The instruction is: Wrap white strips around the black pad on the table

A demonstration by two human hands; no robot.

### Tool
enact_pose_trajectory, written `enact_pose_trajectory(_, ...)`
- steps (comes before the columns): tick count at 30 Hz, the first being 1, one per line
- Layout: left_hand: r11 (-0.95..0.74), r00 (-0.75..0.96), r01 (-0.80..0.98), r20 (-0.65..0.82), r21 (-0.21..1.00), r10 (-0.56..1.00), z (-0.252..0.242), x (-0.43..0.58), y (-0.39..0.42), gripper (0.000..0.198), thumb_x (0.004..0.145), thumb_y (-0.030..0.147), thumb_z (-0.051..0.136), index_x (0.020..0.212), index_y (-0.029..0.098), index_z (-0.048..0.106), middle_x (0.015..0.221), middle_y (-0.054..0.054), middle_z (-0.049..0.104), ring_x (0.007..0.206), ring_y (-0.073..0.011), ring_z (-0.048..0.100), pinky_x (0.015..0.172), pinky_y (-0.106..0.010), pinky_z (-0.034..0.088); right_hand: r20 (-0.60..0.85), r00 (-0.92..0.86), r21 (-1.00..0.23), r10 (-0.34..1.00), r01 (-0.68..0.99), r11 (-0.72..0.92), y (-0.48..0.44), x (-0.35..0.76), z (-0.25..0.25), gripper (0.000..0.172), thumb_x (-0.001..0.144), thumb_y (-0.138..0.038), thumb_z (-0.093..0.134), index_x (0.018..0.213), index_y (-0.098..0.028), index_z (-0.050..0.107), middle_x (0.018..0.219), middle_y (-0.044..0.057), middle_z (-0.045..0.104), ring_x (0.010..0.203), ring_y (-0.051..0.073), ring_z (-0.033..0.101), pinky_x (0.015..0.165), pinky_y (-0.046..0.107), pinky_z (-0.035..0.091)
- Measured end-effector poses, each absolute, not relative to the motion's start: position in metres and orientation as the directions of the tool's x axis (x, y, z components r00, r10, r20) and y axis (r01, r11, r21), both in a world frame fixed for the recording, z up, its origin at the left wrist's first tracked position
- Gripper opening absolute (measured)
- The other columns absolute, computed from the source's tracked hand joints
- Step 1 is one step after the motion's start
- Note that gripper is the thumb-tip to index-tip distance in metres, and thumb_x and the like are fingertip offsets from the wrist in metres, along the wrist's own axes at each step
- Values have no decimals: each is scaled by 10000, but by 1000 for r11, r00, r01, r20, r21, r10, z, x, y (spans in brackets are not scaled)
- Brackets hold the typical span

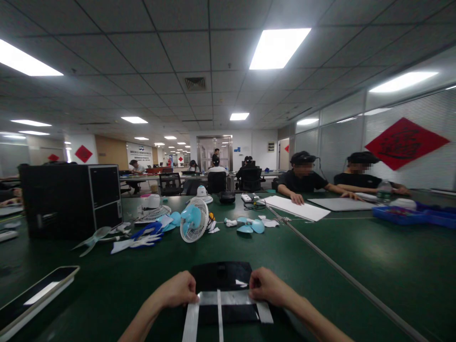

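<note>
A flat black box-like object point(221, 275) lies on the green table point(320, 285) right in front of me, crossed by silvery strips of tape point(228, 298). My left hand point(178, 288) curls its fingers over the left end of the horizontal tape strip. At the strip's right end, my right hand point(268, 286) presses down with bent fingers. Two more strips run downward from the horizontal one toward the table's near edge.
A small white and blue desk fan point(193, 220), loose fan blades point(251, 226) and gloves point(137, 242) lie farther back. A black computer tower point(71, 199) stands at the left, a phone point(35, 294) at the near left. Two people point(302, 183) sit at the right with white sheets; a blue tray point(402, 214) is far right.
</note>
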State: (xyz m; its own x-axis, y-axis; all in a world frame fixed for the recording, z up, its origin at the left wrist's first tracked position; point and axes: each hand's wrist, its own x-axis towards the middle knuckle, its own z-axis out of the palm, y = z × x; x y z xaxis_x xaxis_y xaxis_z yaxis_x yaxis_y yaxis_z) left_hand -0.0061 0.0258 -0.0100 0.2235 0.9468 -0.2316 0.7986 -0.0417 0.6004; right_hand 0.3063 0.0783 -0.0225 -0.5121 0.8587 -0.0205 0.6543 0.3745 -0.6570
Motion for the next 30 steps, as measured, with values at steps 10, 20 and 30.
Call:
enact_pose_trajectory(10,-25,210,810,-251,586,945,-6,-4,24,170,634,327,615,696,173,654,658,26,604,647,-149,552,564,-240,372,-33,-488,-620,872,695,365,71,303,-13,155,675,-151,622,811,-137,695,792,37,709,695,146,626,543,199,415)
enact_pose_trajectory(20,-91,225,833,-184,546,957,0,3,16,228,643,271,624,854,185,626,856,-1,622,752,-158,543,591,-229,370,-3,-505,-617,863,680,396,79,307,-24,186,661,-193,652,841,-154,682,812,25,705,701,141,623,532,190,408)
enact_pose_trajectory(30,-492,583,706,-24,509,812,-3,23,7,494,785,65,401,1143,329,616,1083,-18,531,930,-157,506,765,-253,379,-8,-494,-560,870,723,405,77,305,-23,181,660,-196,654,835,-158,680,785,20,690,683,137,600,523,199,375)
